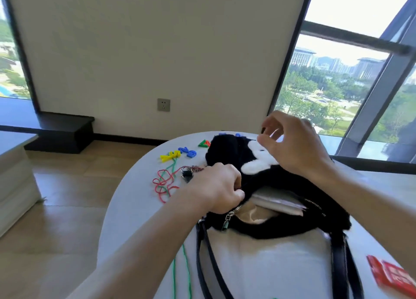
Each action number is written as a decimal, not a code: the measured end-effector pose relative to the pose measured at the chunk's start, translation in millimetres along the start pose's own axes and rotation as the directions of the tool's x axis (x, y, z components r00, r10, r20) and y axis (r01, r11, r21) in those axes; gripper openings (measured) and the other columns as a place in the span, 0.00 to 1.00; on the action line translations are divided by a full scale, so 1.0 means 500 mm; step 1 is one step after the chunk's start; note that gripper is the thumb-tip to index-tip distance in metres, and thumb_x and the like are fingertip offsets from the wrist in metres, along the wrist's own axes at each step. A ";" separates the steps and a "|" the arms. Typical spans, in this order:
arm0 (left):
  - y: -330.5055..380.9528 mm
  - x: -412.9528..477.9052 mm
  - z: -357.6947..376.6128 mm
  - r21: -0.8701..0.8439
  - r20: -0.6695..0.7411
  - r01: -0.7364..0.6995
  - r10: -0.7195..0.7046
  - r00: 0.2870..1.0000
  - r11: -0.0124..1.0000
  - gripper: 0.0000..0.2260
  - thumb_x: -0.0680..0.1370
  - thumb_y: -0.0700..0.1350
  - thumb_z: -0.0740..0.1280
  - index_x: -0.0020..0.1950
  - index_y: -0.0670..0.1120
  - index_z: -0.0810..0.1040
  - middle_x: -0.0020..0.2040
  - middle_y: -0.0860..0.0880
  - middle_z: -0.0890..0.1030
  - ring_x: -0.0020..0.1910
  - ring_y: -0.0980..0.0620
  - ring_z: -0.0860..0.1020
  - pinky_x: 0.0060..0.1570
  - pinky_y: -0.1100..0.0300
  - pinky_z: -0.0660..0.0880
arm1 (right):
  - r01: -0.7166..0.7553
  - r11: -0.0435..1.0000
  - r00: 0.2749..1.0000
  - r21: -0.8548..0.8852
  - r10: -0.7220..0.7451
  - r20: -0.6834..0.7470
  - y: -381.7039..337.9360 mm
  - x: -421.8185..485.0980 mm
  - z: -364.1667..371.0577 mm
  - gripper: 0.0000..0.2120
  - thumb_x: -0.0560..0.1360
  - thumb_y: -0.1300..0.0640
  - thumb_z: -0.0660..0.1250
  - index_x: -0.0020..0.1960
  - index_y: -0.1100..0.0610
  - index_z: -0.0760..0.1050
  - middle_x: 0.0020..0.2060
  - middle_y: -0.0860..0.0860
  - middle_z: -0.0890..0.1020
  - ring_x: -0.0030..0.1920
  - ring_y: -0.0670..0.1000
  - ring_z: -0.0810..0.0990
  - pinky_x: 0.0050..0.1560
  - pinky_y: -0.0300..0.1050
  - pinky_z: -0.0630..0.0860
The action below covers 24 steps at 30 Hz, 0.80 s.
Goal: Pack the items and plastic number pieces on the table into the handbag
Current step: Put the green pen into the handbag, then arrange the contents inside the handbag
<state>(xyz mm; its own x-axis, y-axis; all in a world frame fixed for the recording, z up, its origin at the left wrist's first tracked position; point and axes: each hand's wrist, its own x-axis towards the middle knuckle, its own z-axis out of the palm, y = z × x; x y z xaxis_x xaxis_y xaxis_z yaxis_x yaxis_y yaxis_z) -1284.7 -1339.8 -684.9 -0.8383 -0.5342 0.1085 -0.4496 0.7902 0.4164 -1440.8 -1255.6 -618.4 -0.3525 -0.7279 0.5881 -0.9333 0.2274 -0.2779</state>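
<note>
A black fluffy handbag (276, 181) with a white patch lies on the white table (135, 208), its zip open and a grey flat item (276, 203) sticking out of the mouth. My left hand (218, 188) grips the bag's edge by the zip. Above the bag hovers my right hand (290, 141), fingers loosely curled and holding nothing. Yellow, blue, green and red plastic number pieces (180, 154) lie beyond the bag to the left. More blue pieces (229, 134) peek out behind the bag. A small padlock with a chain (188, 172) rests beside my left hand.
Red and green cords (165, 184) are tangled left of the bag; a green cord (186, 267) hangs off the front edge. A red packet (394, 276) lies at the near right. The bag's black straps (207, 253) trail toward me. Wood floor lies left of the table.
</note>
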 end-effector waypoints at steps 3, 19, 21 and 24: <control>0.006 0.004 -0.003 0.049 0.041 -0.021 0.019 0.999 0.999 0.10 0.77 0.55 0.65 0.51 0.50 0.76 0.51 0.48 0.78 0.50 0.45 0.78 0.49 0.51 0.76 | -0.027 0.994 0.993 -0.109 0.040 0.114 0.027 0.096 0.023 0.14 0.74 0.48 0.72 0.56 0.50 0.75 0.46 0.45 0.80 0.46 0.50 0.81 0.46 0.50 0.79; -0.035 0.043 -0.049 -0.044 0.102 -0.081 0.085 0.991 0.996 0.16 0.78 0.58 0.61 0.58 0.48 0.73 0.58 0.47 0.75 0.60 0.45 0.73 0.53 0.52 0.69 | -0.116 0.879 0.775 -0.463 0.372 0.512 0.162 0.383 0.269 0.21 0.74 0.49 0.73 0.61 0.62 0.78 0.58 0.58 0.81 0.58 0.59 0.78 0.55 0.51 0.77; -0.042 0.054 -0.057 -0.044 0.024 -0.066 0.067 0.997 0.997 0.15 0.79 0.57 0.60 0.59 0.50 0.72 0.59 0.50 0.72 0.61 0.47 0.70 0.53 0.52 0.69 | -0.069 0.854 0.719 -0.516 0.401 0.568 0.172 0.392 0.294 0.25 0.75 0.49 0.73 0.67 0.60 0.74 0.64 0.56 0.78 0.63 0.58 0.76 0.60 0.50 0.75; -0.053 0.065 -0.056 -0.038 -0.048 -0.054 0.052 0.997 0.998 0.16 0.79 0.57 0.60 0.63 0.51 0.69 0.60 0.52 0.68 0.62 0.50 0.66 0.55 0.52 0.70 | -0.022 0.842 0.570 -0.539 0.453 0.685 0.186 0.390 0.324 0.30 0.79 0.51 0.67 0.77 0.61 0.63 0.73 0.56 0.69 0.71 0.58 0.70 0.69 0.49 0.68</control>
<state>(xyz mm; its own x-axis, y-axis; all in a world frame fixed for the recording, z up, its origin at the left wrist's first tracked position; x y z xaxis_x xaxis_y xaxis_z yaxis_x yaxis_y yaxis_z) -1291.6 -1386.4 -667.1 -0.8447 -0.5065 0.1733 -0.3919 0.8056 0.4443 -1585.0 -1481.0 -652.5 -0.5768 -0.7554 -0.3110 -0.8154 0.5558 0.1622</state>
